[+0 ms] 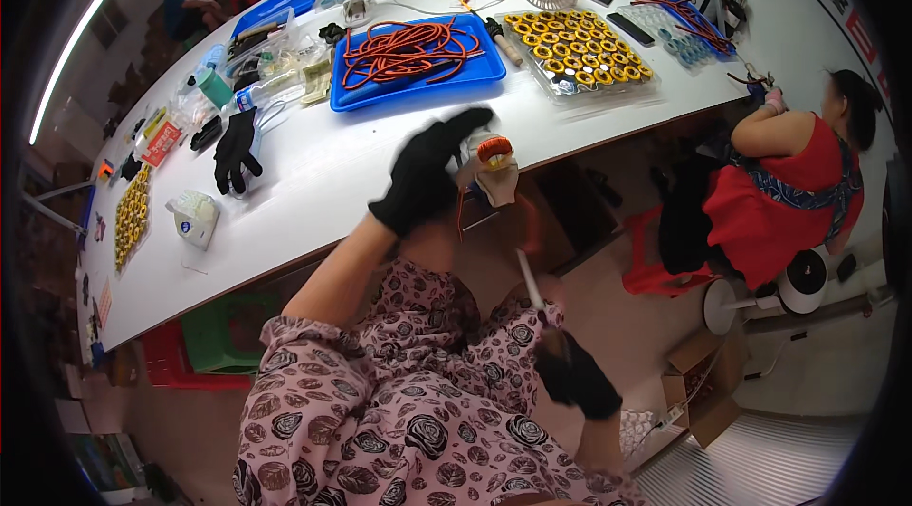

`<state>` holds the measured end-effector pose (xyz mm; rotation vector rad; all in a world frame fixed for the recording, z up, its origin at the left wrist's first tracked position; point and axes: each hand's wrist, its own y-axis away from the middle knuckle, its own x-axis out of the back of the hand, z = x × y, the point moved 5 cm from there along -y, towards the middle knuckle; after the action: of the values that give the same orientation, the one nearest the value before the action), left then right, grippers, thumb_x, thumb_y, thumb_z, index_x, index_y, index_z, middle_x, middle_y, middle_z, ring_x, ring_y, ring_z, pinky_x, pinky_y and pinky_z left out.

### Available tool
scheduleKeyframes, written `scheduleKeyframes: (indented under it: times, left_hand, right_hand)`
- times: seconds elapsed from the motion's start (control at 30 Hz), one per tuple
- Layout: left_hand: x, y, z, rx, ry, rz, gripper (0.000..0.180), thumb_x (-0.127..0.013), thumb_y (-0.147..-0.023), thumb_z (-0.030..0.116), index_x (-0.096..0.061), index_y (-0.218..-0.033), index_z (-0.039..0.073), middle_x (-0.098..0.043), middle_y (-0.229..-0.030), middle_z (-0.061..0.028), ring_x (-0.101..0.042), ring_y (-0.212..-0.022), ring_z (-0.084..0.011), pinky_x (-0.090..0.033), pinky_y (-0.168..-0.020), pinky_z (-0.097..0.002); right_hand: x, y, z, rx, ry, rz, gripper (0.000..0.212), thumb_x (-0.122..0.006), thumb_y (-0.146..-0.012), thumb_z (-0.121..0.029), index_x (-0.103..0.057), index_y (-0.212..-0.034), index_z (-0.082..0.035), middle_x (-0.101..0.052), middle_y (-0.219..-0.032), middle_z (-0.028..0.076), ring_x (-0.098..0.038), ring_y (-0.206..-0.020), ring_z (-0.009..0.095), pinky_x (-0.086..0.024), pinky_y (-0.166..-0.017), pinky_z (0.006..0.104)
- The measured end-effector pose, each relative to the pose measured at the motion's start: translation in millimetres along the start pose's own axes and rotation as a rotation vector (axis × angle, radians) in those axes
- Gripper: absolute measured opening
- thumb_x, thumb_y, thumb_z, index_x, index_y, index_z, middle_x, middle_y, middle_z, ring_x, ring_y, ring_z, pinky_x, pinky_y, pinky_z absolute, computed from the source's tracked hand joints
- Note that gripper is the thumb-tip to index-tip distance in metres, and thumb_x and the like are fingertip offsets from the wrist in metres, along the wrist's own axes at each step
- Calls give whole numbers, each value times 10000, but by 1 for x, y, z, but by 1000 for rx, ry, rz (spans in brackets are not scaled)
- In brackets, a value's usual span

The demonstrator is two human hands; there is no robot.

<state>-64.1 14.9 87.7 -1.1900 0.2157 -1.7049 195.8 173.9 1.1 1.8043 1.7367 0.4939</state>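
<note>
Got orange-wound coil at near edge of white table, beside raised left hand; blurred, can't tell finger grip. Right hand lower, clamped on pale rod. Farther back: blue tray of red-brown wires, yellow coils. At right: seated co-worker.

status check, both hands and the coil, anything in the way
Left hand beside wire-wound ring, contact unclear. Right hand gripping rod-like tool. Blurred reddish strand between ring and tool, possibly in the way.

Matt black cloth gloves, ridged wire coil, glossy blue plastic tray, smooth white tabletop
</note>
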Motion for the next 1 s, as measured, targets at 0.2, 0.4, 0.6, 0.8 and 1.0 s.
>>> scheduleKeyframes:
  times: [0.2, 0.4, 0.6, 0.8, 1.0]
  left_hand:
    - [-39, 20, 58, -572, -324, -242, 418, -605, -721, 124, -577, -1137, 148, -603, -1002, -52, -564, -728, -233, -470, -653, -326]
    - [31, -55, -6, 52, 136, 362, 205, -573, -815, 197, -641, -993, 121, -647, -736, -25, -588, -635, -146, -453, -572, -284]
    - [-44, -75, -121, 605, 901, 57, 247, -613, -826, 228, -616, -985, 39, -661, -849, -67, -593, -783, -129, -431, -701, -266]
    - [-96, -58, -135, 756, 1221, 20, 234, -656, -796, 152, -604, -959, -8, -645, -868, -108, -609, -808, -168, -474, -717, -267]
    - [-63, -43, -107, 548, 888, -1, 378, -649, -792, 135, -549, -1131, 3, -619, -1026, -102, -605, -872, -189, -462, -802, -311]
  right_hand:
    - [18, 39, -9, 493, 727, 240, 299, -593, -840, -207, -504, -1096, -80, -625, -753, 65, -616, -646, 219, -476, -566, 310]
    - [-7, 22, -93, 414, 588, 995, 335, -603, -807, -251, -515, -1072, -65, -624, -915, 111, -630, -813, 243, -491, -696, 345]
    - [-4, -68, -71, 482, 507, 192, 322, -589, -833, -269, -518, -1061, -54, -604, -786, 108, -609, -691, 265, -477, -656, 360]
    - [-28, -102, -126, 155, 242, 75, 259, -582, -832, -237, -527, -979, -32, -527, -754, 72, -539, -668, 144, -444, -589, 317]
    - [-12, -71, -82, 598, 636, 112, 228, -585, -834, -219, -538, -1008, -80, -551, -700, 51, -538, -555, 141, -451, -568, 318]
